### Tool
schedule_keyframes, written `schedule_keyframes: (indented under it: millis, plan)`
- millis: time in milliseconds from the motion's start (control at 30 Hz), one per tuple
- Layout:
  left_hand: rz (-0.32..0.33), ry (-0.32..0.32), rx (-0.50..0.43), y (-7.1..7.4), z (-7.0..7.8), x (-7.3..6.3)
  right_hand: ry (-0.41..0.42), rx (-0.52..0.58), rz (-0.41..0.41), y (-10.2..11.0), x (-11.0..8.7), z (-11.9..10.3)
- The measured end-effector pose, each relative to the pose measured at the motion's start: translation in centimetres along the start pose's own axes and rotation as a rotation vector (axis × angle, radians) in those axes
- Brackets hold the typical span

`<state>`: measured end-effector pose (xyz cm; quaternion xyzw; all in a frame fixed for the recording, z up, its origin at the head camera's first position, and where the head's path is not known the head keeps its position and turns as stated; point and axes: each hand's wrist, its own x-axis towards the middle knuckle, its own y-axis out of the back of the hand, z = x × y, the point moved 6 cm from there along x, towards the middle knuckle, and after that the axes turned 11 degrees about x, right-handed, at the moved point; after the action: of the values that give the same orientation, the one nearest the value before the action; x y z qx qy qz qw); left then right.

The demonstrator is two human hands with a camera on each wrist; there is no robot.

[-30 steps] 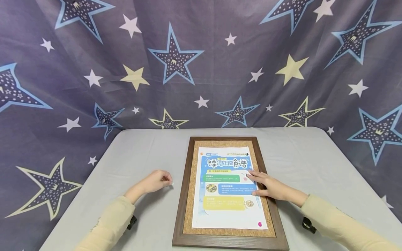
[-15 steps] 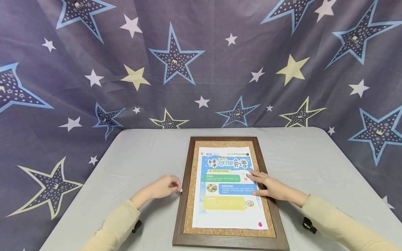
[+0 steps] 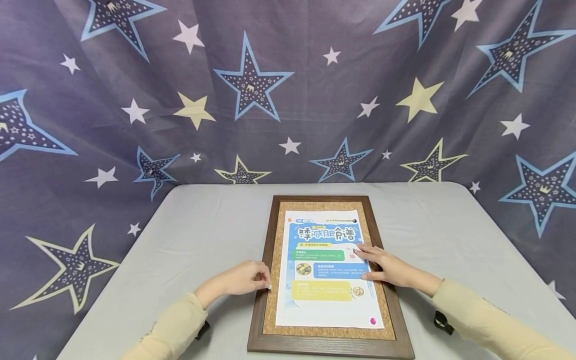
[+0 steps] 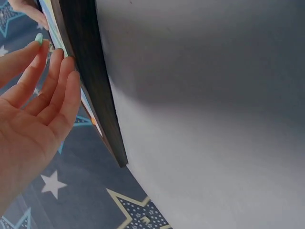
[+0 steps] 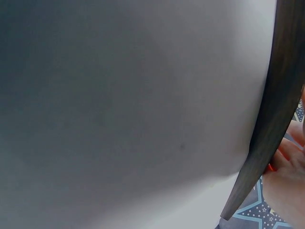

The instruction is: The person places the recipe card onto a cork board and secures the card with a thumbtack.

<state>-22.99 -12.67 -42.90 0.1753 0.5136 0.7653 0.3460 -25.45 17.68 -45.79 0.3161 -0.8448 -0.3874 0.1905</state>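
A brown-framed corkboard (image 3: 330, 345) lies on the table, bearing a printed poster (image 3: 315, 317). Over the frame's left edge, my left hand (image 3: 245, 278) pinches a small pale thumbtack (image 4: 39, 38) between thumb and index finger; its other fingers extend loosely in the left wrist view. My right hand (image 3: 390, 268) rests with spread fingers on the poster's right edge and the board. Round tacks sit at three poster corners: an orange tack (image 3: 290, 220) top left, a black tack (image 3: 354, 220) top right and a magenta tack (image 3: 373, 321) bottom right.
A pale grey cloth covers the table (image 3: 216, 215). Behind it hangs a dark curtain (image 3: 306, 110) printed with stars. The wooden frame (image 5: 274, 100) stands slightly above the tabletop. Dark wrist devices show below both sleeves.
My left hand has moved right and toward the near side, from the bare table to over the frame's left edge, still pinching the thumbtack. The right hand stays in place.
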Motion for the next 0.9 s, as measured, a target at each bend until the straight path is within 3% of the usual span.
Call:
schedule_keyframes:
  millis: [267, 633, 900]
  plan:
    - [-0.027, -0.023, 0.004, -0.7, 1.2, 0.3, 0.004, -0.016, -0.002, 0.0, 0.0, 0.0]
    - [-0.113, -0.048, 0.041, -1.5, 2.9, 0.5, 0.003, -0.010, 0.005, 0.0, 0.0, 0.1]
    - [-0.158, -0.048, 0.058, -2.1, 3.2, 0.5, 0.014, -0.003, 0.007, -0.1, -0.1, 0.1]
